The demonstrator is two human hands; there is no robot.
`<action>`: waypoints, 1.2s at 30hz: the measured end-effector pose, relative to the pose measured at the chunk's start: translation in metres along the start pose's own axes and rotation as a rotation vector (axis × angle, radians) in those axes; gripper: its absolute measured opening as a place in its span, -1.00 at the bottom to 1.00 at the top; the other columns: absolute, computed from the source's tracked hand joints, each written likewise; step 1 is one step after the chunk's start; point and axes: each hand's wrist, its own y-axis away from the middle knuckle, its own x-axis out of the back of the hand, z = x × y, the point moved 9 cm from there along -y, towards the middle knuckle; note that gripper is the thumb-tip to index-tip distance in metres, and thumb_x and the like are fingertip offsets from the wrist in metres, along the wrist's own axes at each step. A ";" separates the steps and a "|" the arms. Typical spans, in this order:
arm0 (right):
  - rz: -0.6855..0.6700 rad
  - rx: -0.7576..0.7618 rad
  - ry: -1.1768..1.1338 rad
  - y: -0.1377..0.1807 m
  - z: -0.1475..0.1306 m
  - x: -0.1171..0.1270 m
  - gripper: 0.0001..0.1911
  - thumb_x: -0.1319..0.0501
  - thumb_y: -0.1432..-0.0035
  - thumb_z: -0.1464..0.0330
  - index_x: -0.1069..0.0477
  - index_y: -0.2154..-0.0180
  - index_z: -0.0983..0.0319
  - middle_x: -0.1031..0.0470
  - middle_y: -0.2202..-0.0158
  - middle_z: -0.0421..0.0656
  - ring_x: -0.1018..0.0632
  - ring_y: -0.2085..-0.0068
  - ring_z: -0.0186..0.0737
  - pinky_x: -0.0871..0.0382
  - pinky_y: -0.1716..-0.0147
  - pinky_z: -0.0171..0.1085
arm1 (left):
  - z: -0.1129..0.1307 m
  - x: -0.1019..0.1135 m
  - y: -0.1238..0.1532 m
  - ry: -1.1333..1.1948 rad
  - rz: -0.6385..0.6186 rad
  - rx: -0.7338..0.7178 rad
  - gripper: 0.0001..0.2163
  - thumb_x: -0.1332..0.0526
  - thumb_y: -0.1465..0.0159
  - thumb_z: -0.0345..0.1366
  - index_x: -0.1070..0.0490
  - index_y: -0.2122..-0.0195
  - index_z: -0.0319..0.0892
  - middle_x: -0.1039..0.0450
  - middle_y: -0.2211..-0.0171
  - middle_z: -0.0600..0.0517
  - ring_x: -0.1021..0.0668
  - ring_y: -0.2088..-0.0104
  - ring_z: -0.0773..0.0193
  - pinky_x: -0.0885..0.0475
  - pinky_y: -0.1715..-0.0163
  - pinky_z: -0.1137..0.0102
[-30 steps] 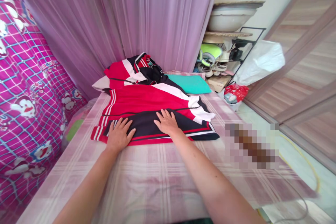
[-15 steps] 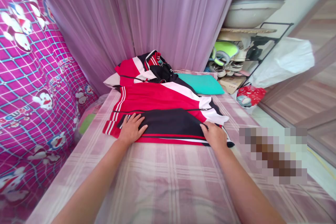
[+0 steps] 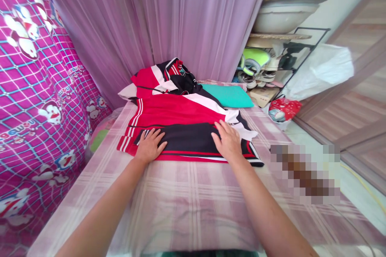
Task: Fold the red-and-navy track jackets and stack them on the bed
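Note:
A red, white and black zip jacket lies spread on the plaid-covered table, its collar toward the right. Its near black sleeve is folded across the front, with the striped cuff at the left end. My left hand rests flat on that sleeve close to the cuff, fingers spread. On the sleeve's shoulder end, near the white collar, lies my right hand, also open with its fingers apart. Behind the jacket a second garment in the same colours sits in a crumpled heap.
A folded turquoise cloth lies at the back right of the plaid cover. Purple curtains hang behind. At the right stand a shoe rack with shoes and basins, and a red bag. A pink patterned cloth hangs at the left.
My right hand has let go of the jacket's shoulder edge, moved left and opened flat on the black sleeve. My left hand stays near the cuff.

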 end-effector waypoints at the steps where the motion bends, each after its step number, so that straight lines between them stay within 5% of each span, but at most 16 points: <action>1: -0.044 0.033 -0.005 -0.002 -0.011 -0.008 -0.46 0.01 -0.37 0.21 -0.23 -0.32 0.17 -0.19 -0.38 0.00 -0.19 -0.35 0.09 -0.06 -0.27 0.09 | 0.001 0.000 0.000 0.004 0.000 0.002 -0.55 -0.03 -0.38 -0.03 -0.41 -0.21 -0.01 -0.39 -0.25 -0.09 -0.31 -0.32 -0.06 -0.03 -0.32 -0.13; 6: -0.314 -0.018 0.035 0.010 -0.017 -0.057 -0.47 0.03 -0.38 0.12 -0.31 -0.27 0.12 -0.19 -0.38 -0.01 -0.18 -0.37 0.07 -0.04 -0.27 0.19 | -0.005 0.006 0.005 0.023 -0.003 -0.003 -0.56 0.00 -0.40 -0.08 -0.42 -0.20 -0.08 -0.40 -0.25 -0.09 -0.34 -0.30 -0.01 -0.13 -0.31 -0.05; 11: -0.186 -0.124 0.064 0.010 0.023 -0.038 -0.47 0.04 -0.39 0.18 -0.34 -0.25 0.25 -0.35 -0.27 0.09 -0.38 -0.24 0.04 -0.26 -0.16 0.00 | -0.066 0.042 0.013 -0.047 0.077 0.085 -0.59 0.03 -0.39 -0.18 -0.45 -0.14 -0.10 -0.46 -0.19 -0.12 -0.44 -0.21 0.02 -0.23 -0.24 0.02; 15: -0.271 -0.306 0.112 0.005 0.055 -0.024 -0.55 -0.05 -0.34 0.13 -0.49 -0.08 0.21 -0.59 0.04 0.04 -0.57 0.02 0.02 -0.40 0.11 -0.13 | -0.131 0.046 0.017 -0.160 -0.156 0.220 -0.63 -0.03 -0.33 -0.13 -0.55 0.01 -0.06 -0.61 0.02 -0.11 -0.57 -0.02 -0.03 -0.36 -0.06 0.09; 18: -0.354 -0.315 0.132 0.002 0.058 -0.021 -0.65 -0.11 -0.32 0.12 -0.58 0.10 0.13 -0.64 0.19 -0.04 -0.61 0.14 -0.03 -0.38 0.24 -0.19 | -0.153 0.038 0.017 -0.147 -0.333 0.265 -0.65 -0.05 -0.29 -0.06 -0.59 0.13 -0.02 -0.65 0.17 -0.02 -0.61 0.13 0.07 -0.41 0.16 0.30; 22: -0.249 -0.324 0.158 0.001 0.061 -0.007 -0.63 -0.04 -0.37 0.18 -0.55 0.04 0.16 -0.61 0.09 0.00 -0.61 0.16 -0.05 -0.37 0.25 -0.20 | -0.148 0.041 0.000 -0.109 -0.287 0.269 -0.61 0.00 -0.31 -0.05 -0.57 0.14 -0.09 -0.64 0.18 -0.05 -0.60 0.18 0.11 -0.38 0.27 0.36; 28: -0.278 -0.356 0.158 0.013 0.069 -0.012 -0.61 -0.06 -0.38 0.20 -0.48 -0.06 0.22 -0.58 0.03 0.02 -0.60 0.10 -0.01 -0.38 0.19 -0.17 | -0.140 0.033 0.000 -0.107 -0.289 0.410 -0.66 -0.07 -0.29 -0.08 -0.55 0.11 -0.12 -0.61 0.18 -0.08 -0.59 0.16 0.10 -0.41 0.22 0.34; 32: -0.069 -0.210 0.117 0.011 0.052 0.005 -0.61 -0.05 -0.36 0.27 -0.49 -0.06 0.30 -0.56 0.00 0.07 -0.56 0.02 0.01 -0.38 0.08 -0.14 | -0.114 0.060 0.006 -0.191 -0.084 0.383 -0.65 -0.02 -0.33 -0.14 -0.55 0.12 -0.14 -0.57 0.09 -0.15 -0.55 0.03 0.03 -0.40 0.09 0.27; 36: 0.021 -0.005 -0.065 0.020 0.027 0.014 -0.67 -0.06 -0.32 0.25 -0.59 0.21 0.20 -0.62 0.18 -0.06 -0.57 0.12 -0.07 -0.38 0.05 -0.17 | -0.087 0.057 0.010 -0.108 -0.208 0.422 -0.51 0.08 -0.37 0.04 -0.58 0.20 -0.12 -0.61 0.17 -0.15 -0.59 0.13 0.01 -0.40 0.21 0.27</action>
